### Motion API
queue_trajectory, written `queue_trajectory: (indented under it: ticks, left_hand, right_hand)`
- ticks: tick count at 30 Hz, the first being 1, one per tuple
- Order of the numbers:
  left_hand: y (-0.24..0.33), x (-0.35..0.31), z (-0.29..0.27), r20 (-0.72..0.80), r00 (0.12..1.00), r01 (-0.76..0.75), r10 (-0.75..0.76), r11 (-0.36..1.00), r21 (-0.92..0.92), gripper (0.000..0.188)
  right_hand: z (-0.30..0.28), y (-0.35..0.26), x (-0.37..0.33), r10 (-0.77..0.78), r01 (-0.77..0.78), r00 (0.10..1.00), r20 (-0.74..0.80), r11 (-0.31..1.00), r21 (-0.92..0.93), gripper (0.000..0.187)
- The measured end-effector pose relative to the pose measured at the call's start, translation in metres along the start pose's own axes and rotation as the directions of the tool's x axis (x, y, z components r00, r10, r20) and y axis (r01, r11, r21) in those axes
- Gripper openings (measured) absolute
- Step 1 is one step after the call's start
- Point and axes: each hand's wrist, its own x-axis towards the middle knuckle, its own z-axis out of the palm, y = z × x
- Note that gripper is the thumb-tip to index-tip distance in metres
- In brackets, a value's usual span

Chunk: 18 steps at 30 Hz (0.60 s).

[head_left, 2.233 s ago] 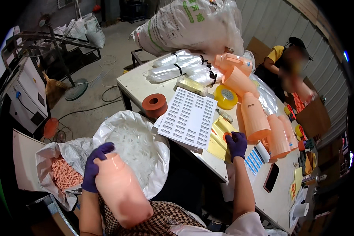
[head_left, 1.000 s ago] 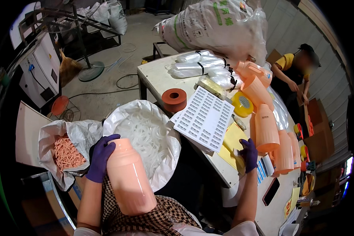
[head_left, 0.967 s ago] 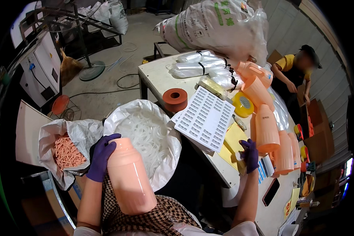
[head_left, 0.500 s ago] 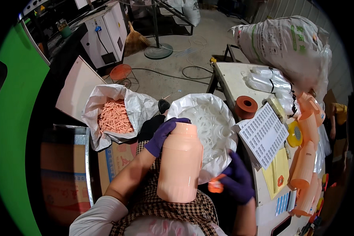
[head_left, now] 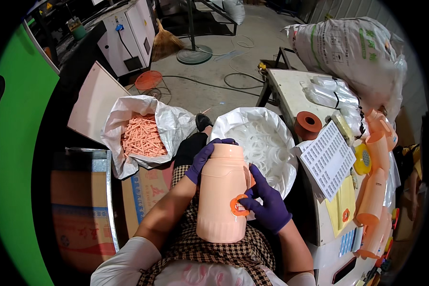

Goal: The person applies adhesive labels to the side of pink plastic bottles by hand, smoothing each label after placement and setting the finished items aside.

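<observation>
A peach plastic thermos jug [head_left: 220,200] stands upright in front of my checked apron, its handle side facing right. My left hand [head_left: 209,159], in a purple glove, is closed around the jug's neck and upper left side. An orange flower-shaped sticker [head_left: 237,205] with a pale printed middle lies against the lower right of the jug. My right hand [head_left: 268,202], also gloved in purple, has its thumb on the sticker's right edge, while the index finger points up beside the handle. Whether the sticker is fully stuck down, I cannot tell.
Behind the jug, a white sack holds translucent rings [head_left: 260,143]; another sack [head_left: 178,126] holds peach strips [head_left: 143,138]. On the right table [head_left: 291,88] are a brown tape roll [head_left: 308,125], a label sheet [head_left: 330,159] and several peach jug shells [head_left: 372,198]. Cardboard boxes [head_left: 81,233] sit left.
My right hand has moved left and up from beside the white sack, bringing the orange sticker against the jug. My left hand keeps hold of the jug, which shifts slightly right in view.
</observation>
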Motion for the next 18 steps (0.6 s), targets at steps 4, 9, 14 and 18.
queue_trajectory:
  ticks: [4,9,14,18]
  left_hand:
    - [0.002,-0.005,0.004,-0.029,1.0,-0.002,0.004,0.997,0.076,0.035]
    - [0.006,-0.016,0.004,0.031,0.995,-0.096,0.096,0.995,0.002,0.054]
    - [-0.01,-0.013,0.016,0.038,0.982,-0.185,0.186,0.887,0.424,0.05]
    - [0.018,-0.008,0.04,-0.131,0.985,-0.052,0.11,0.923,0.381,0.052]
  right_hand:
    - [0.011,0.017,0.003,-0.177,-0.042,0.948,-0.263,0.751,-0.659,0.091]
    - [0.027,0.06,-0.038,-0.486,0.224,0.816,-0.313,0.765,-0.604,0.088]
    - [0.032,0.05,-0.065,-0.466,0.443,0.882,0.066,0.777,-0.447,0.056]
    - [-0.03,0.054,-0.12,-0.411,0.391,0.907,0.095,0.737,-0.551,0.03]
